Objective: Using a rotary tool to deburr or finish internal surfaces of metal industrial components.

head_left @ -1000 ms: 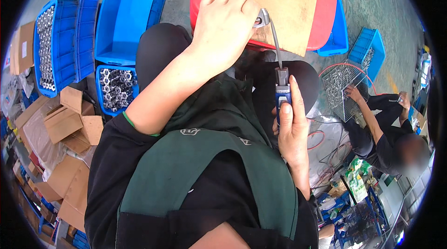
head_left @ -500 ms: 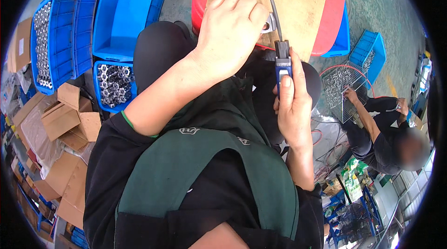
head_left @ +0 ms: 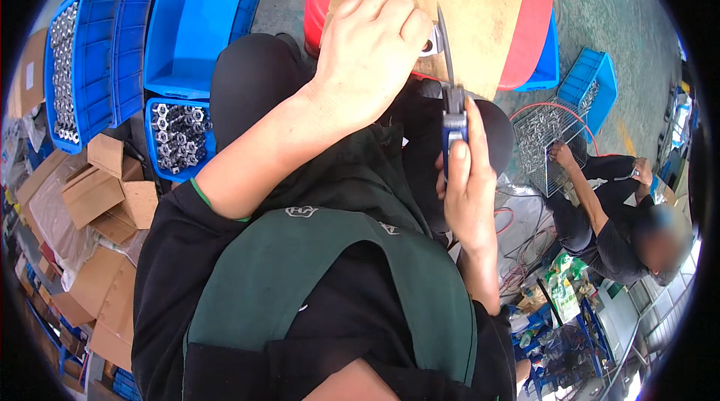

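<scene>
A person works over a rounded red plastic tabletop (head_left: 535,33) topped with a flat tan sheet (head_left: 484,18); compared with half a second earlier, the long, dark, narrow blade (head_left: 448,63) of a blue-and-black handheld tool (head_left: 454,127) has drawn back toward the body, while a small silver metal piece with a round hole (head_left: 436,41) has hardly shifted over the sheet's near edge. The change suggests a stroke along the piece's right side, though whether blade and metal touch cannot be told. The left hand (head_left: 373,45) has its grip closed on the piece, hiding most of it; the right hand (head_left: 469,191) has its grip wrapped around the tool.

At left, a deep blue plastic crate (head_left: 96,63) holds rows of silver metal pieces, a larger, wide blue plastic tub (head_left: 247,11) shows its inner floor, and a smaller blue plastic bin (head_left: 187,174) is filled with hexagonal silver pieces. At right, a co-worker's hand (head_left: 560,152) is at a wire-mesh basket (head_left: 553,177) of small silver parts, just beside a light-blue plastic crate (head_left: 607,97) holding more
</scene>
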{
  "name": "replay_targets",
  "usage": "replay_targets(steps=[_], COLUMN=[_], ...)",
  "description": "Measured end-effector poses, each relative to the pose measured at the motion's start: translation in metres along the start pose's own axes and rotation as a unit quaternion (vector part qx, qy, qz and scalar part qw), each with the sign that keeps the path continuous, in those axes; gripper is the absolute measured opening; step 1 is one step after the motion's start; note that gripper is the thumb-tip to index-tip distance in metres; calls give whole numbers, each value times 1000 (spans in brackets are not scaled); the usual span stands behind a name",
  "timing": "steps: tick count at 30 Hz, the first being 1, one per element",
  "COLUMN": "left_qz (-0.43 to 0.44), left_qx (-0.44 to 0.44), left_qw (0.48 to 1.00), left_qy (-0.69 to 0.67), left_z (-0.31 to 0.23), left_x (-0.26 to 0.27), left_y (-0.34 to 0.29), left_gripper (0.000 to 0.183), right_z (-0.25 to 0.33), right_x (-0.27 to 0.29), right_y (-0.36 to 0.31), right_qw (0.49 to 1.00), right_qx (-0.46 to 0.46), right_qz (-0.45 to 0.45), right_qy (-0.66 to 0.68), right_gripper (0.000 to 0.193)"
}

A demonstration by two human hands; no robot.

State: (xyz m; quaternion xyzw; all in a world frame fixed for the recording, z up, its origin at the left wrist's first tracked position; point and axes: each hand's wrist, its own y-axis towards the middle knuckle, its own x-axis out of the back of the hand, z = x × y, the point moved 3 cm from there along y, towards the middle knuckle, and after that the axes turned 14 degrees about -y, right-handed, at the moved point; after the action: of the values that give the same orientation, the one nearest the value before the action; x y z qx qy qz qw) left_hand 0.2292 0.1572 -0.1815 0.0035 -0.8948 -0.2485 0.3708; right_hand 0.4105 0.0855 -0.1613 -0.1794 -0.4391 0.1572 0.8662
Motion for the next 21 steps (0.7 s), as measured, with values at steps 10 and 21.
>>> replay_targets(steps=[10, 21], left_qz=[2, -8], left_qx=[9, -1], left_qw=[1000, 1000], left_qy=[-4, -11], left_z=[1, -1], left_x=[0, -1], left_y=[0, 1], left_gripper=[38, 35], right_z=[1, 9], right_x=[3, 0], right_y=[-14, 15], right_qw=[998, 996], right_qx=[-49, 45], right_qz=[18, -20], right_qy=[47, 71], right_gripper=[49, 46])
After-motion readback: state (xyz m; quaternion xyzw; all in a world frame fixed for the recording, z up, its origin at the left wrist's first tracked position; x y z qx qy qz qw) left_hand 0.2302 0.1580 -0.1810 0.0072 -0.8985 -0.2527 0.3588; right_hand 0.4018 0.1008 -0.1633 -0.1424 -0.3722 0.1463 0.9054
